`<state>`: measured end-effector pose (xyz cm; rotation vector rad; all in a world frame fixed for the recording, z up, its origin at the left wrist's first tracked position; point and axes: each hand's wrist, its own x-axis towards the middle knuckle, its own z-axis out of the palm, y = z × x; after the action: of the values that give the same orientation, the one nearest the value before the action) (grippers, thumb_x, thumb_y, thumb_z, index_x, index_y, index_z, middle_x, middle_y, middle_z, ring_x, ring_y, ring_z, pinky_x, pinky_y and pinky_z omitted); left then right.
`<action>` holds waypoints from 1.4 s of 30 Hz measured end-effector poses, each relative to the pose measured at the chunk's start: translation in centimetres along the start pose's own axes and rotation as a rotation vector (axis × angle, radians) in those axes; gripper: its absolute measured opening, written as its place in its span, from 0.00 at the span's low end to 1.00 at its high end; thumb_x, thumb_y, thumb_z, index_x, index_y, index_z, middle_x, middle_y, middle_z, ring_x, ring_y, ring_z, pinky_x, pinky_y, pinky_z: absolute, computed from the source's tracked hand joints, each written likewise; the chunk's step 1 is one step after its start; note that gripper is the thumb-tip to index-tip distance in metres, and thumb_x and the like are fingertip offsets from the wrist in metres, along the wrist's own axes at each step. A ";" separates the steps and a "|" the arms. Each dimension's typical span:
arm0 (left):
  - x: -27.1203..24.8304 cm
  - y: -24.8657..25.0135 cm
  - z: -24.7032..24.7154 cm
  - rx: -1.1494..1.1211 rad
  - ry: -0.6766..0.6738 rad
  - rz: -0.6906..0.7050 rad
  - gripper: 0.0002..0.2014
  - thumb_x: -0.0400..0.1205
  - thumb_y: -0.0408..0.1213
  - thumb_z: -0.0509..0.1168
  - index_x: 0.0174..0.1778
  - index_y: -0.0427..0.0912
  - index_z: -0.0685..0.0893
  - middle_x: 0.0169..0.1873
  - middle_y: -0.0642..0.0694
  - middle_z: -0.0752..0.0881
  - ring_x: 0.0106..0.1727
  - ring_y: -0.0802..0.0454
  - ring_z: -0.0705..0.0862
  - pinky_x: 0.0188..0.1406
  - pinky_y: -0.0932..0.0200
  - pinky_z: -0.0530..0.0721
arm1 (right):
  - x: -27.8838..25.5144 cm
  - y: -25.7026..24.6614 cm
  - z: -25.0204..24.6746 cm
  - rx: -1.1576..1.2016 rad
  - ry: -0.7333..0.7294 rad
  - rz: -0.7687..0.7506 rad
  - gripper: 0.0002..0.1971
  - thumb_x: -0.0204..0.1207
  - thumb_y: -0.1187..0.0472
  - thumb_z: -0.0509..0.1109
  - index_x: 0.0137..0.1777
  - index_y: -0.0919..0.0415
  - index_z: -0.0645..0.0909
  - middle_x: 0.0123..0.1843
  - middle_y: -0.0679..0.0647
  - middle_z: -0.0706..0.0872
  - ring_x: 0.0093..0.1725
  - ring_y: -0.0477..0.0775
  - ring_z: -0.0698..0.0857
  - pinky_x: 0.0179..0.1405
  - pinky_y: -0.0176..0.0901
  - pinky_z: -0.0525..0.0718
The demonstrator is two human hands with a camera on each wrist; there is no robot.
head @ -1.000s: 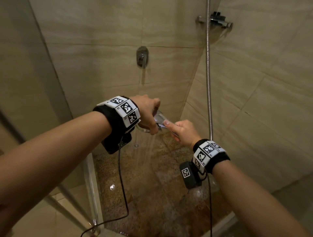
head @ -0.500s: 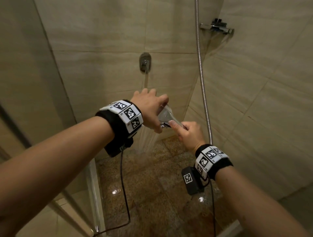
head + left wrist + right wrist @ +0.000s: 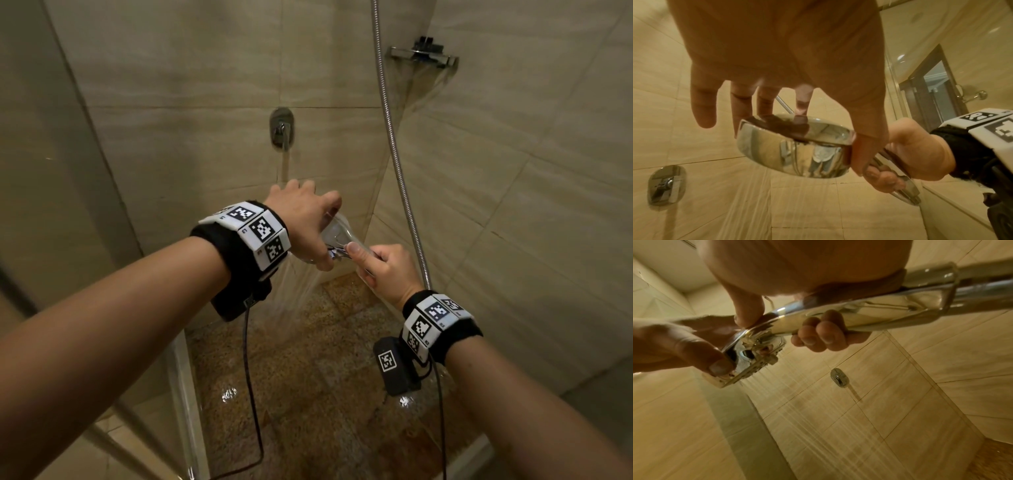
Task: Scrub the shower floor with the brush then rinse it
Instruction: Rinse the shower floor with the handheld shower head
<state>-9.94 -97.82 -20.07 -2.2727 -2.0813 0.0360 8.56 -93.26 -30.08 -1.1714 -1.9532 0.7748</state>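
Right hand [image 3: 383,270] nearest: grip clenched round chrome handle of shower head [image 3: 795,146], thumb laid along top. Left hand [image 3: 305,226] just beyond: fingers draped over head's disc, thumb pressed on rim, grip grasping shower head. Spray [image 3: 294,291] streams down-left from face onto wet brown speckled shower floor [image 3: 308,394]. Metal hose [image 3: 394,147] hangs down right of hands. Farther: mixer valve [image 3: 281,128] on beige tiled back wall, metal shelf [image 3: 424,58] high on right wall. Brush not visible.

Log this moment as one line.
phase: rinse | right hand: grips chrome shower head handle | left hand: holds head rim | water: spraying
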 end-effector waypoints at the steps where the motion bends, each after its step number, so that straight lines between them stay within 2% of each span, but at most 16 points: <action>1: 0.1 0.0 0.0 -0.004 0.000 -0.001 0.42 0.55 0.67 0.73 0.63 0.59 0.67 0.50 0.48 0.71 0.52 0.48 0.68 0.54 0.48 0.73 | 0.1 0.0 -0.1 0.007 -0.002 -0.004 0.41 0.66 0.22 0.65 0.20 0.65 0.72 0.19 0.57 0.75 0.23 0.62 0.75 0.34 0.63 0.80; 3: 0.2 0.0 0.1 -0.012 0.002 -0.004 0.42 0.55 0.67 0.73 0.63 0.59 0.67 0.50 0.48 0.71 0.51 0.48 0.68 0.53 0.48 0.73 | 0.1 0.0 -0.2 0.012 -0.002 -0.016 0.39 0.66 0.23 0.65 0.19 0.62 0.72 0.18 0.55 0.74 0.22 0.56 0.74 0.34 0.62 0.80; 6: 0.3 0.0 0.3 -0.026 -0.002 -0.005 0.44 0.55 0.67 0.73 0.66 0.59 0.67 0.50 0.48 0.71 0.52 0.48 0.69 0.53 0.48 0.74 | 0.3 0.1 -0.4 0.014 0.002 -0.027 0.39 0.65 0.24 0.66 0.19 0.63 0.72 0.18 0.55 0.74 0.22 0.56 0.74 0.33 0.60 0.79; 10: 0.4 0.0 0.4 -0.054 -0.003 -0.013 0.44 0.55 0.67 0.72 0.66 0.59 0.67 0.51 0.48 0.71 0.53 0.48 0.69 0.54 0.48 0.74 | 0.7 0.2 -0.8 0.021 -0.019 -0.019 0.44 0.62 0.21 0.65 0.24 0.71 0.73 0.20 0.57 0.75 0.23 0.56 0.73 0.31 0.60 0.79; 14: 0.7 0.2 0.7 -0.114 -0.024 -0.038 0.43 0.53 0.68 0.72 0.63 0.59 0.68 0.50 0.49 0.72 0.53 0.47 0.73 0.55 0.46 0.76 | 1.1 0.0 -1.9 -0.008 -0.094 -0.006 0.43 0.61 0.23 0.67 0.24 0.71 0.74 0.19 0.56 0.74 0.21 0.55 0.72 0.27 0.52 0.73; 17: 1.2 0.5 0.9 -0.163 -0.051 -0.053 0.44 0.51 0.69 0.73 0.63 0.61 0.69 0.49 0.50 0.74 0.51 0.47 0.76 0.54 0.47 0.79 | 1.7 -0.2 -3.2 -0.079 -0.145 0.008 0.46 0.57 0.20 0.66 0.25 0.72 0.72 0.20 0.60 0.73 0.22 0.58 0.71 0.27 0.57 0.73; 19: 1.6 1.1 1.1 -0.188 -0.046 -0.046 0.45 0.51 0.69 0.74 0.63 0.61 0.68 0.49 0.50 0.75 0.50 0.48 0.77 0.52 0.48 0.79 | 1.8 -0.5 -4.3 -0.240 -0.145 0.000 0.47 0.56 0.17 0.61 0.25 0.70 0.73 0.22 0.61 0.75 0.24 0.62 0.73 0.29 0.60 0.76; 20: 1.7 1.3 1.2 -0.195 -0.033 -0.039 0.45 0.51 0.69 0.75 0.63 0.61 0.68 0.49 0.50 0.75 0.50 0.48 0.77 0.52 0.47 0.79 | 1.6 -0.8 -4.7 -0.327 -0.133 -0.010 0.44 0.58 0.17 0.60 0.24 0.66 0.72 0.23 0.59 0.75 0.25 0.62 0.73 0.29 0.58 0.75; 23: 2.1 2.2 1.3 -0.201 0.037 -0.007 0.44 0.52 0.68 0.76 0.62 0.60 0.66 0.50 0.49 0.74 0.51 0.47 0.76 0.55 0.45 0.77 | 1.0 -1.0 -5.9 -0.478 -0.047 -0.023 0.33 0.65 0.23 0.61 0.25 0.55 0.65 0.23 0.51 0.69 0.26 0.53 0.69 0.30 0.50 0.67; 29: 2.6 3.7 0.9 -0.157 0.177 0.052 0.46 0.54 0.67 0.76 0.65 0.59 0.64 0.54 0.47 0.73 0.55 0.45 0.74 0.57 0.43 0.77 | -0.1 -0.9 -7.1 -0.584 0.095 0.006 0.32 0.68 0.25 0.60 0.26 0.56 0.66 0.24 0.50 0.74 0.29 0.55 0.75 0.31 0.51 0.73; 33: 2.7 4.1 0.5 -0.099 0.253 0.079 0.49 0.54 0.67 0.76 0.69 0.58 0.63 0.56 0.46 0.73 0.57 0.45 0.73 0.57 0.43 0.76 | -0.2 -0.4 -7.5 -0.584 0.153 -0.027 0.33 0.67 0.24 0.59 0.25 0.57 0.64 0.22 0.49 0.71 0.28 0.54 0.74 0.29 0.48 0.69; 36: 2.7 4.2 0.3 -0.076 0.260 0.087 0.50 0.55 0.68 0.75 0.70 0.59 0.62 0.58 0.46 0.73 0.58 0.45 0.73 0.58 0.44 0.76 | -0.1 0.2 -7.6 -0.532 0.163 -0.045 0.35 0.65 0.22 0.58 0.25 0.56 0.64 0.21 0.48 0.69 0.26 0.54 0.73 0.29 0.49 0.70; 39: 2.7 4.1 0.2 -0.072 0.239 0.088 0.50 0.55 0.68 0.75 0.71 0.60 0.61 0.58 0.46 0.73 0.58 0.46 0.73 0.59 0.43 0.75 | 0.0 0.5 -7.3 -0.481 0.158 -0.055 0.35 0.64 0.20 0.57 0.24 0.55 0.63 0.22 0.48 0.68 0.25 0.53 0.70 0.29 0.55 0.73; 42: 2.6 3.9 0.1 -0.076 0.229 0.084 0.49 0.56 0.68 0.74 0.71 0.60 0.62 0.58 0.46 0.73 0.58 0.46 0.72 0.59 0.44 0.74 | 0.1 0.5 -7.1 -0.438 0.155 -0.046 0.34 0.64 0.21 0.59 0.24 0.55 0.63 0.22 0.48 0.67 0.25 0.53 0.69 0.30 0.55 0.74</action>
<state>-5.85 -95.55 -20.34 -2.2808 -1.9041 -0.2907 14.57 -92.08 -26.52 -1.3853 -2.0667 0.2231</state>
